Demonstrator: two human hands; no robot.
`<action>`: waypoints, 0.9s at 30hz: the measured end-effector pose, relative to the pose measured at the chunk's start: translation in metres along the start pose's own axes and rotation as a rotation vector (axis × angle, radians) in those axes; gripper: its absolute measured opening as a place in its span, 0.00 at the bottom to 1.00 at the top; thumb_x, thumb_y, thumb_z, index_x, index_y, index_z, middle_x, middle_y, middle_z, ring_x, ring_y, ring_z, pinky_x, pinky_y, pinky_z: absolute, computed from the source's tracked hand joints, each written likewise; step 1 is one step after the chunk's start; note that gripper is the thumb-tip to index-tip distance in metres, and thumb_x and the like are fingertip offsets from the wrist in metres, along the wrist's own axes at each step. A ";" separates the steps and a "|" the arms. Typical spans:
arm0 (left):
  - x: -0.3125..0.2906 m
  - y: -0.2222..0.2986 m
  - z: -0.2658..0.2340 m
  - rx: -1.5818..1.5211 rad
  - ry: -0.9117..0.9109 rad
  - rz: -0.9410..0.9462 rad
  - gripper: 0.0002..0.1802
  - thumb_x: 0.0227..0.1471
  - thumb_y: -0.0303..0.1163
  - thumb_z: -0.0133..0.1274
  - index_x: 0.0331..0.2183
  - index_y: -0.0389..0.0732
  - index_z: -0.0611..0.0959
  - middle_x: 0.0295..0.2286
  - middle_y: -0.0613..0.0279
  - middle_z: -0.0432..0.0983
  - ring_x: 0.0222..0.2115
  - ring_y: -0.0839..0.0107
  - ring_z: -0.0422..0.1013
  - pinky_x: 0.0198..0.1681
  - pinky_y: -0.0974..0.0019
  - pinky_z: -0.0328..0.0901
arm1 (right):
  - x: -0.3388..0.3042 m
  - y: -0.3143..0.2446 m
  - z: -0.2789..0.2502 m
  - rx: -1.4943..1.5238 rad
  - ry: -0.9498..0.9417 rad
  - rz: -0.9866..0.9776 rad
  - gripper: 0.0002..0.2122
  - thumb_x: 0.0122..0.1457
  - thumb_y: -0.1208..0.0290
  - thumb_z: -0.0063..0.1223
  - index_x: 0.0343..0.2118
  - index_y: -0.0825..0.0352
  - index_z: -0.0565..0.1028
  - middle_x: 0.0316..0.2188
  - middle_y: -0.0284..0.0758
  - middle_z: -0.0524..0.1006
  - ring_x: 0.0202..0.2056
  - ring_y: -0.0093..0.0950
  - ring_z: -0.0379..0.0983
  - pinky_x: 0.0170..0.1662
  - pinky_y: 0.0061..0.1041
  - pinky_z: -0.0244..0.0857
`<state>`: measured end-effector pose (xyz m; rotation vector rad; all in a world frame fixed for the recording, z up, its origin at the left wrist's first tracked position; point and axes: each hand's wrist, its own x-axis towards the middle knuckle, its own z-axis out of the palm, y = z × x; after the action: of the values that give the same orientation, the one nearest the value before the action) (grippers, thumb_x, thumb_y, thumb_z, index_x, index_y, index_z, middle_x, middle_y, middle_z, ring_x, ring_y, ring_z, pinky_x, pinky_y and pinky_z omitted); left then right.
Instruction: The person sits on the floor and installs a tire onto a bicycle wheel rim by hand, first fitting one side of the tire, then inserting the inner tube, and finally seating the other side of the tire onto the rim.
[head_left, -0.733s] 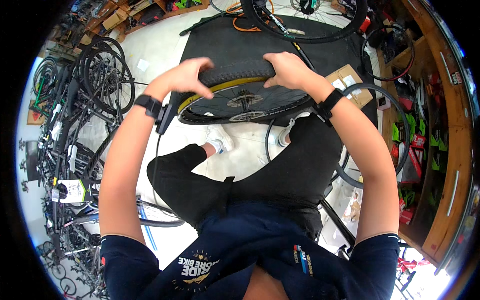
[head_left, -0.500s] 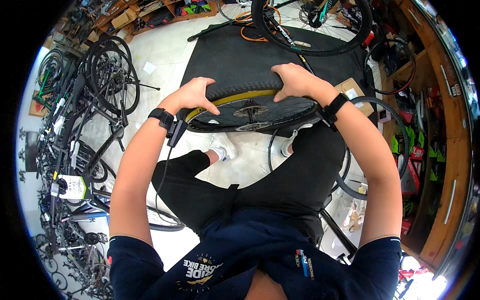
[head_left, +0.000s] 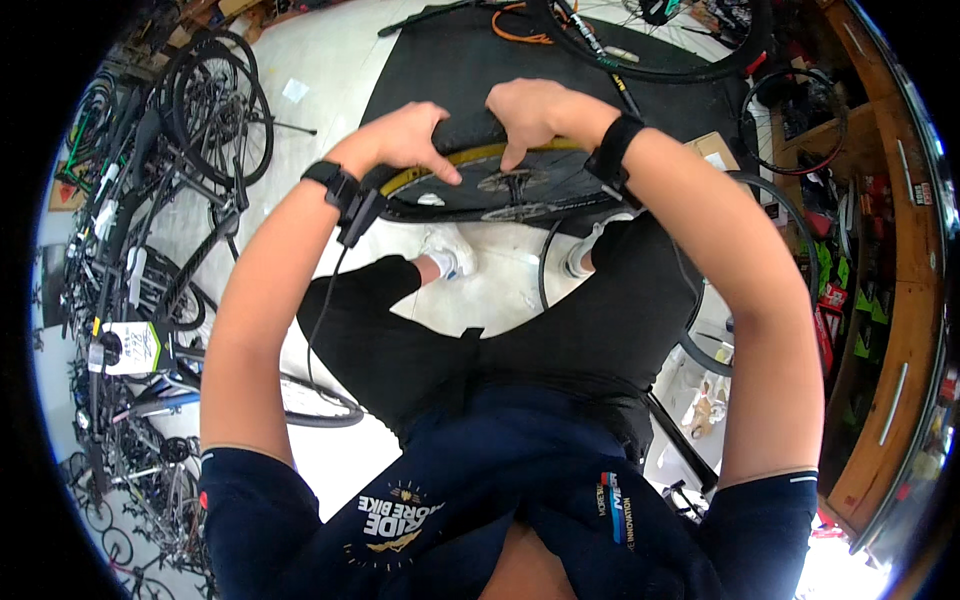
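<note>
A bicycle wheel (head_left: 545, 205) stands on edge in front of my feet, its spokes, hub and disc rotor facing me. Around its upper part runs a black knobby tire (head_left: 468, 132), with a yellow band (head_left: 475, 156) along the near side. My left hand (head_left: 408, 140) is closed over the top of the tire on the left, thumb on the near side. To its right, my right hand (head_left: 527, 112) grips the same tire, thumb down against the yellow band. The fingertips of both hands are hidden behind the tire.
A black mat (head_left: 420, 75) lies under the wheel. Beyond it rests another bicycle wheel (head_left: 690, 72) beside an orange cable (head_left: 520, 25). Bicycles (head_left: 215, 130) crowd the left side. A wooden cabinet (head_left: 900, 300) lines the right, with a loose tire (head_left: 800, 230) near it.
My right hand has slid left along the tire, closer to my left hand. Both hands and the wheel now appear higher in the picture.
</note>
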<state>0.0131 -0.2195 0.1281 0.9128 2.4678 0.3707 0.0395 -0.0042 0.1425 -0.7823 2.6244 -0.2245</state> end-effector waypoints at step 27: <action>0.041 0.043 0.019 0.348 0.471 -0.083 0.17 0.45 0.35 0.66 0.37 0.38 0.82 0.31 0.47 0.81 0.34 0.48 0.78 0.37 0.52 0.73 | 0.014 0.017 0.035 -0.300 0.625 0.087 0.05 0.51 0.72 0.60 0.31 0.61 0.82 0.32 0.40 0.83 0.37 0.38 0.81 0.39 0.35 0.76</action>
<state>0.0192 -0.1592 0.1149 0.9355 3.0614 0.1366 0.0347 0.0005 0.1016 -0.7833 3.3324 -0.0509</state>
